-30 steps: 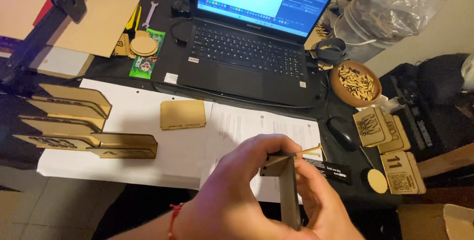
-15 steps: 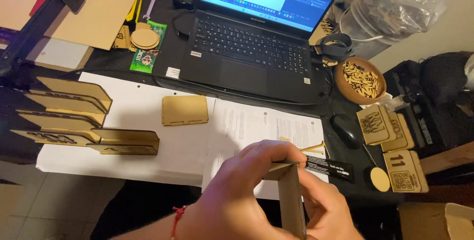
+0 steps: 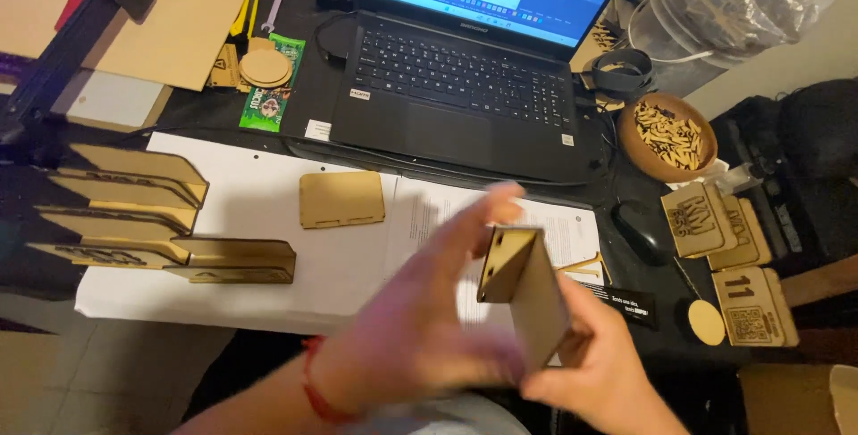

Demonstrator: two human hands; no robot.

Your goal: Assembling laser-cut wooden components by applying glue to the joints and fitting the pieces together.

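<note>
- Both hands, left hand (image 3: 420, 328) and right hand (image 3: 594, 368), close their fingers on a folded wooden piece (image 3: 527, 296) above white paper (image 3: 268, 247).
- Square wooden plaques (image 3: 724, 238) lie right; a green packet (image 3: 273, 95) sits upper left.
- The dark surface (image 3: 652, 346) carries a laptop (image 3: 465, 86).

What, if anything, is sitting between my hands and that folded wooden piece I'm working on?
Nothing visible. Both hands already hold the wooden piece: the left hand wraps its left side, blurred, and the right hand supports it from below right.
</note>
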